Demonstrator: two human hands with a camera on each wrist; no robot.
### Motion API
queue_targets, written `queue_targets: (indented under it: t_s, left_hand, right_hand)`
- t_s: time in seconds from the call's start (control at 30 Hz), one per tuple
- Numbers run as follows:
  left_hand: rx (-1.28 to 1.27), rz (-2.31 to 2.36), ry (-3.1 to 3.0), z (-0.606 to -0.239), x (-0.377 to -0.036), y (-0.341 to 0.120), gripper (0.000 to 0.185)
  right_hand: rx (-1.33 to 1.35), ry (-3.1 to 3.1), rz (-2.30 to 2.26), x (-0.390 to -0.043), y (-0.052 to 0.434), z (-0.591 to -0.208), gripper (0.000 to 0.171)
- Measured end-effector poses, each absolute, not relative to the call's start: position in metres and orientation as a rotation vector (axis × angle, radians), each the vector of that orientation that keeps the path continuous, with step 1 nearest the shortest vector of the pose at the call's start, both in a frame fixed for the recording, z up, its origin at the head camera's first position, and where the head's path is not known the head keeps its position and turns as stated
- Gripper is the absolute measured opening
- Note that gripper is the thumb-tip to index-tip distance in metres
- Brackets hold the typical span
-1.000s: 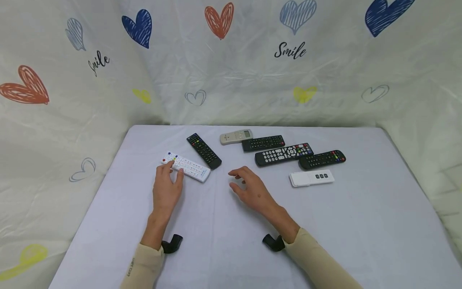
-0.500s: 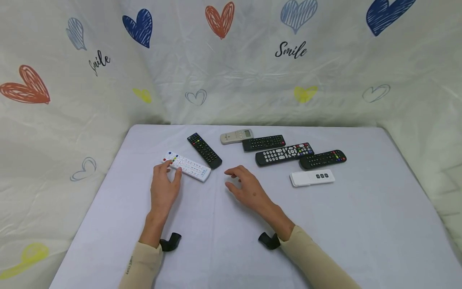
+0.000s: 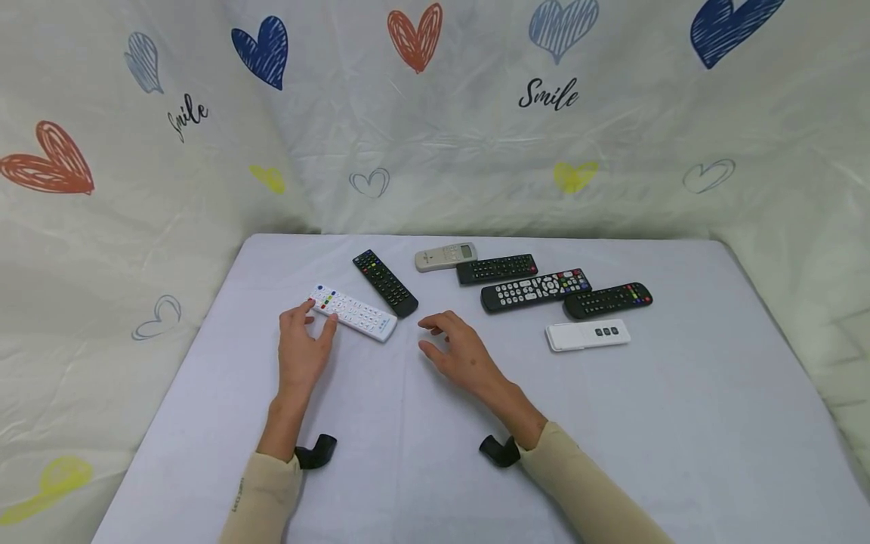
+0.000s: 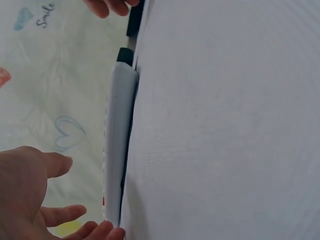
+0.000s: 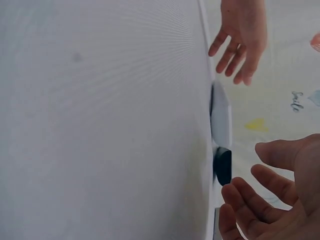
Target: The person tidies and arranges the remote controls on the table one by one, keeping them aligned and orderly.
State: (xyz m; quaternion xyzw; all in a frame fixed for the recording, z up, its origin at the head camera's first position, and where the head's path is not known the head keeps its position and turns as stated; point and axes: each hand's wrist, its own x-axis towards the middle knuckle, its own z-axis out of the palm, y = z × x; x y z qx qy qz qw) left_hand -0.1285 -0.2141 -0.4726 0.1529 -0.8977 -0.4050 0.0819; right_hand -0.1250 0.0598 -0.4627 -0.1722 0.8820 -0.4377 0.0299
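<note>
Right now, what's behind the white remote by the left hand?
Behind the white remote, a black remote lies slanted on the white cloth. Whatever is directly beneath the white remote is covered.

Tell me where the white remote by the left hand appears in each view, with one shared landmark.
Head: white remote, left of centre.
Left wrist: white remote, edge-on, left of centre.
Right wrist: white remote, right of centre.
Shared landmark: left hand, near it in each.

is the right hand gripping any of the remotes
No, in the head view the right hand holds nothing, and only white cloth shows in its open grasp.
</note>
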Motion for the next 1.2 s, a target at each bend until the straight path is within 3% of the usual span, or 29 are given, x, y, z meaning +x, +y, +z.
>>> queue_targets:
  t_s: [1.2]
  left_hand:
    - [0.511, -1.291, -2.71, -0.471, -0.143, -0.237, 0.078]
  right_hand:
    - [-0.506, 2.67, -1.368, -0.128, 0.043, -0.463, 0.033]
